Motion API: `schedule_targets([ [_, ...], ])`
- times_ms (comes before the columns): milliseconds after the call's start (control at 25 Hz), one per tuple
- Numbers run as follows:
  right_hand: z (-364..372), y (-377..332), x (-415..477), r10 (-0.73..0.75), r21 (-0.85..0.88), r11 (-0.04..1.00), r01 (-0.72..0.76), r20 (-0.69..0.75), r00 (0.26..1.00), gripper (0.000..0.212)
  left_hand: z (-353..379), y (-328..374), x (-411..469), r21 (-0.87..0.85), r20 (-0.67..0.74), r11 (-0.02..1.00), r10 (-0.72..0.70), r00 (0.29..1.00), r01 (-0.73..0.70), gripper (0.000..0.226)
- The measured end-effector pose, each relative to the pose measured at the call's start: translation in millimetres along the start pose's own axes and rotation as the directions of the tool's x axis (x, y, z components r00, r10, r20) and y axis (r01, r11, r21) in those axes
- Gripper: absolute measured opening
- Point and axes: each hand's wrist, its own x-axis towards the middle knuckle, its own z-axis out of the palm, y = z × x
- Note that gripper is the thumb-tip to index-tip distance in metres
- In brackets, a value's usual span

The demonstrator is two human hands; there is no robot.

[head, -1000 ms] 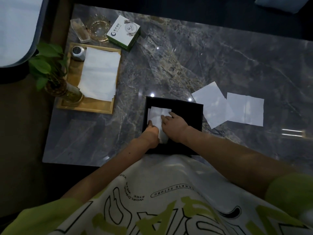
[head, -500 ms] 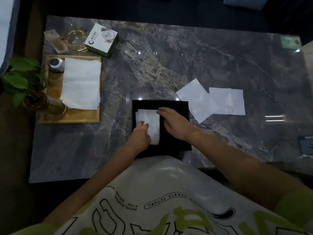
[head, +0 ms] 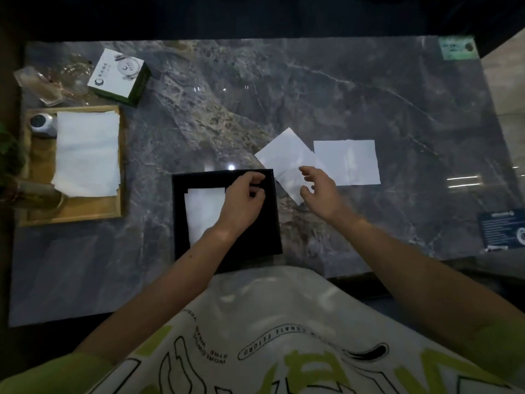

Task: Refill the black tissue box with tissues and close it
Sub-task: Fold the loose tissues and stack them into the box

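The open black tissue box [head: 178, 217] sits at the table's near edge, right in front of me. A white tissue [head: 203, 211] lies flat inside it on the left side. My left hand [head: 241, 203] hovers over the box's right half, fingers curled in by the far rim, nothing visibly held. My right hand [head: 321, 191] is open, fingers spread, just above the near corner of a loose white tissue [head: 287, 155] right of the box. A second loose tissue [head: 349, 160] lies flat beside it, further right.
On the left, a wooden tray [head: 76, 217] holds a stack of white tissues [head: 88, 155] and a small silver object [head: 42, 126]. Behind it stand a white-and-green carton [head: 119, 75] and a glass dish [head: 71, 75]. A blue card [head: 502, 231] lies at the right edge.
Both hands left the tissue in the box. My right hand moved right, out over the loose tissue. My left hand shifted to the box's far right corner.
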Motion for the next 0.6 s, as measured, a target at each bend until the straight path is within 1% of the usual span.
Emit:
schedule_targets([
  [80, -20, 23, 14, 0.021, 0.020, 1.000, -0.022, 0.032, 0.999, 0.047, 28, 20, 7, -0.040, -0.007, 0.997, -0.065, 0.998, 0.065, 0.033],
  [200, -40, 48, 39, 0.041, 0.006, 0.999, -0.042, 0.079, 0.996, 0.048, 71, 38, 17, -0.023, 0.022, 0.986, -0.162, 0.986, 0.163, 0.036],
  [320, -49, 58, 65, 0.065, 0.032, 0.997, -0.070, 0.154, 0.986, 0.049, 106, 47, 28, -0.052, 0.086, 0.947, -0.312, 0.946, 0.317, 0.047],
  [400, -53, 65, 82, 0.046, -0.010, 0.999, -0.045, 0.191, 0.981, 0.051, 123, 53, 39, -0.077, 0.060, 0.914, -0.395, 0.917, 0.399, 0.052],
  [520, -55, 72, 100, 0.045, -0.061, 0.998, -0.032, 0.231, 0.972, 0.053, 140, 52, 52, -0.011, -0.006, 0.888, -0.460, 0.888, 0.460, 0.056],
  [600, -54, 72, 109, 0.045, -0.084, 0.996, -0.025, 0.249, 0.967, 0.052, 145, 52, 59, 0.035, -0.017, 0.855, -0.516, 0.856, 0.517, 0.066],
])
